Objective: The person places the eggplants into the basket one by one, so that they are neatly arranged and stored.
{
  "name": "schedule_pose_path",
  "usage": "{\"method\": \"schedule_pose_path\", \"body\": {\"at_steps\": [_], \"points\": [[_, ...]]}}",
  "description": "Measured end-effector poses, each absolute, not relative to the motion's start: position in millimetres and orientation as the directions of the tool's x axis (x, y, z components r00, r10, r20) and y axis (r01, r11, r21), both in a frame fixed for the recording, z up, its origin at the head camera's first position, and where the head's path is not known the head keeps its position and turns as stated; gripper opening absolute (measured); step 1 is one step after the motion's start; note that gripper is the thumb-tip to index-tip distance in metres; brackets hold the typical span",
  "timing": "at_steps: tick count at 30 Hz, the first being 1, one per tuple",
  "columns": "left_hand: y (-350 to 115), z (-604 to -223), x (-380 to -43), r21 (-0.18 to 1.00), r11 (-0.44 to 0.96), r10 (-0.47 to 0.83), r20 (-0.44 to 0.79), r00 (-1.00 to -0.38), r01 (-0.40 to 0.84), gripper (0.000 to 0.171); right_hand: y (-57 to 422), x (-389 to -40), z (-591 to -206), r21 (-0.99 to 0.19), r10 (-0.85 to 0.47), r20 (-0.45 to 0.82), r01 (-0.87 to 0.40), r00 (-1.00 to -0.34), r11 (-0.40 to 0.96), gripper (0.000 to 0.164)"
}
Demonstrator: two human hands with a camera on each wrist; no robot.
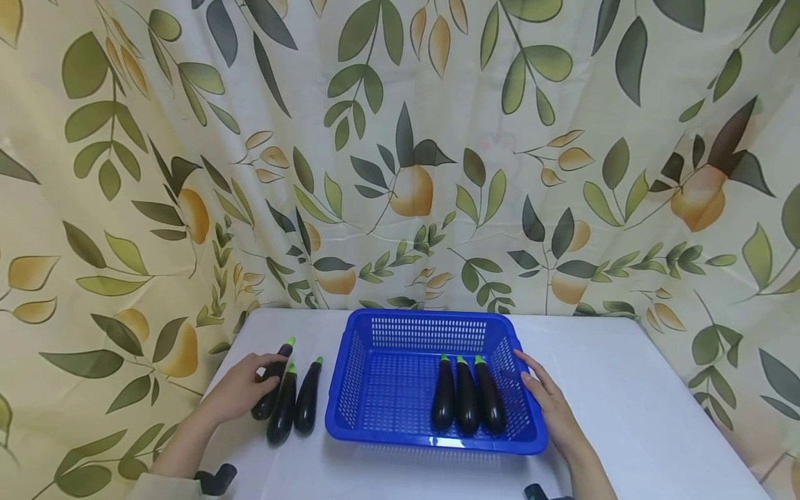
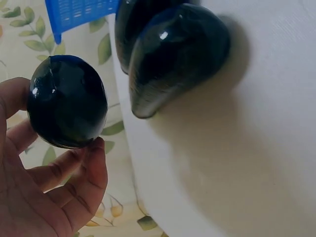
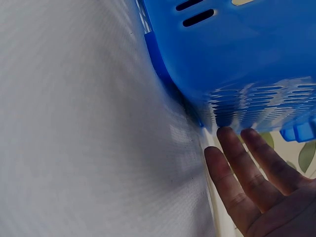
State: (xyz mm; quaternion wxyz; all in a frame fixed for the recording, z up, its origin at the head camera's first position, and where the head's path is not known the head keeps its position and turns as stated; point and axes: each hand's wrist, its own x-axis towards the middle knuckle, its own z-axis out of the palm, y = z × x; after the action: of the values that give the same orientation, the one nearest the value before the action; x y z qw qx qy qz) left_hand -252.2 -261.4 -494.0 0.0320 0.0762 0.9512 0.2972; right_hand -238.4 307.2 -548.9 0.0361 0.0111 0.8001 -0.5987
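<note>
My left hand [image 1: 242,389] grips the leftmost eggplant [image 1: 267,399], fingers and thumb around its dark body. In the left wrist view its rounded end [image 2: 68,101] faces the camera, between the fingers [image 2: 91,173]. Two more eggplants, a middle one [image 1: 283,410] and a right one [image 1: 307,399], lie close beside it on the table. My right hand [image 1: 553,399] rests against the right side of a blue plastic basket [image 1: 431,442]. In the right wrist view, several straight fingers [image 3: 242,173] lie near the slotted outer wall. Inside the basket, three eggplants [image 1: 467,399] lie side by side at the right.
A white-covered table [image 1: 625,403] carries the basket and the loose eggplants. Behind it and along the left hangs a curtain [image 1: 400,139] printed with leaves and fruit. Dark straps with mounts [image 1: 217,479] sit at both wrists.
</note>
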Motion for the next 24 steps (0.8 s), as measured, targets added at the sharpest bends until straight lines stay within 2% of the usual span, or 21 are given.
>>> {"method": "schedule_pose_path", "body": {"at_steps": [13,24], "points": [[-245.5,-478.2,-254.9,0.546,0.816,0.211,0.028,-0.977,0.192,0.038,307.6,-237.7,-547.6,-0.951,-0.02,-0.079,0.069,-0.997,0.301,0.058],[-231.0,-464.9,-256.7,0.566,0.806,0.2,0.016,-0.98,0.174,0.038,307.9,-238.9,-550.6,-0.959,-0.027,-0.069,0.059,-0.997,0.276,0.057]]}}
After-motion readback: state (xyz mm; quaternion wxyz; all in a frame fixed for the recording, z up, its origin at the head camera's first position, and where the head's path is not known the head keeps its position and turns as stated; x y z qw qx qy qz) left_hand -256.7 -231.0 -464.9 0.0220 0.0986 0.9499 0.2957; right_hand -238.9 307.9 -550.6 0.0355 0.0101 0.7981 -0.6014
